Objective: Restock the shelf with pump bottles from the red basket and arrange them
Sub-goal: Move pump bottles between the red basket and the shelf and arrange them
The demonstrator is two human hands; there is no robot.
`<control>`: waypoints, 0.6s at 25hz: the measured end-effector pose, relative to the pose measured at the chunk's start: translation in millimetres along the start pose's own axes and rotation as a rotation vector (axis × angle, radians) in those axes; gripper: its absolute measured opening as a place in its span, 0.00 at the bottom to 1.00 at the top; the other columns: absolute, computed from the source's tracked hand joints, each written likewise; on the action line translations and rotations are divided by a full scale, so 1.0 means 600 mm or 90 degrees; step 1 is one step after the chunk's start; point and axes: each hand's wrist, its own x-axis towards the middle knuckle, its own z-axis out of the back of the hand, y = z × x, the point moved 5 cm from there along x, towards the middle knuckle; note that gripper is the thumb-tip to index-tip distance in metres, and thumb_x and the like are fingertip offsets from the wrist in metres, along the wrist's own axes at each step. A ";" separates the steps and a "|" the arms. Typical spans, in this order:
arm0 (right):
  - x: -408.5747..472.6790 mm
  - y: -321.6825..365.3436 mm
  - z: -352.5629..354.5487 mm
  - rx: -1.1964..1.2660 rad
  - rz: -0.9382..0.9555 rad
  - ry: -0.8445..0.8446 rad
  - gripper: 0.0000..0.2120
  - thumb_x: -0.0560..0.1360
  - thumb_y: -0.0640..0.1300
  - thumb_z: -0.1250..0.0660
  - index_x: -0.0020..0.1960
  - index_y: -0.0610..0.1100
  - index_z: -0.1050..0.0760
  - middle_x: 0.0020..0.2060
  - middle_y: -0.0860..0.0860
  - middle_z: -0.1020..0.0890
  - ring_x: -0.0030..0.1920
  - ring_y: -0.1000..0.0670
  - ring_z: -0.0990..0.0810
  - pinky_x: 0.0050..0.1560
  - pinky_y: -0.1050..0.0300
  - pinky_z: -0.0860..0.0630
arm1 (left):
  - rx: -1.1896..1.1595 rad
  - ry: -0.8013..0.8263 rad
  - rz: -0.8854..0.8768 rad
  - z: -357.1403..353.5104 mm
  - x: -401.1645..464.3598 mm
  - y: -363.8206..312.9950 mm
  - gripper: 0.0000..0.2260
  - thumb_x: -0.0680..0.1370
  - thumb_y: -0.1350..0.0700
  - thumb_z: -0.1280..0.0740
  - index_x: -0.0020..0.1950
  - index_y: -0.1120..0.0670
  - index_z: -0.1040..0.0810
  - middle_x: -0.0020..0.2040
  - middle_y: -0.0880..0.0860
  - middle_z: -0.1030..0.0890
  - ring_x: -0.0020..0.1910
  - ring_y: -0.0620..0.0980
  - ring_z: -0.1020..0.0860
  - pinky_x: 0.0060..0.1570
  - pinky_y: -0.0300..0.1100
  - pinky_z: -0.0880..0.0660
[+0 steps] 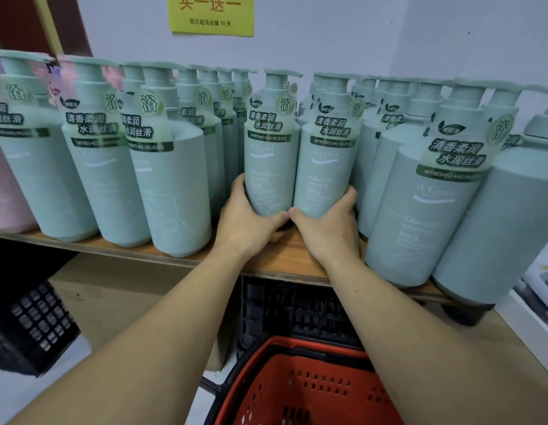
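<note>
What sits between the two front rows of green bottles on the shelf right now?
In the head view, two green pump bottles side by side, left hand and right hand gripping their bases.

Two hands, the left hand [246,220] and the right hand [329,233], each grip one green pump bottle [271,154] [326,170]. One red basket [309,391], one yellow sign [211,13] and one wooden shelf [285,262] show. The remaining green bottles stand packed too deep to count.

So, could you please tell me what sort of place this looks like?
Probably a small shop: rows of identical green pump bottles on a wooden shelf, a yellow promotional sign on the wall, and a red basket below.
</note>
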 end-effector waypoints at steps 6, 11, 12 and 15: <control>-0.003 0.003 0.007 0.040 0.028 -0.054 0.41 0.67 0.58 0.23 0.72 0.48 0.39 0.66 0.48 0.25 0.63 0.43 0.23 0.61 0.47 0.25 | 0.009 -0.041 0.002 0.003 0.000 0.002 0.34 0.66 0.53 0.20 0.68 0.46 0.31 0.44 0.31 0.26 0.41 0.21 0.30 0.38 0.19 0.35; -0.003 -0.001 0.010 0.055 0.018 -0.080 0.42 0.68 0.57 0.23 0.74 0.46 0.40 0.68 0.47 0.26 0.65 0.42 0.25 0.63 0.48 0.27 | 0.004 -0.062 0.001 0.008 -0.001 0.002 0.33 0.67 0.54 0.21 0.68 0.45 0.31 0.46 0.34 0.25 0.46 0.37 0.24 0.40 0.21 0.37; -0.003 -0.001 0.009 0.053 0.019 -0.077 0.42 0.68 0.57 0.24 0.74 0.46 0.41 0.68 0.47 0.27 0.65 0.42 0.25 0.63 0.48 0.27 | 0.005 -0.060 -0.001 0.008 0.000 0.002 0.33 0.67 0.54 0.21 0.68 0.45 0.31 0.46 0.34 0.25 0.47 0.38 0.25 0.40 0.21 0.37; -0.003 0.001 0.005 0.039 0.028 -0.060 0.45 0.69 0.57 0.23 0.76 0.46 0.43 0.70 0.47 0.28 0.66 0.42 0.26 0.63 0.47 0.27 | -0.003 -0.055 -0.010 0.008 -0.001 0.000 0.33 0.67 0.54 0.21 0.68 0.45 0.31 0.46 0.33 0.25 0.49 0.40 0.24 0.43 0.25 0.34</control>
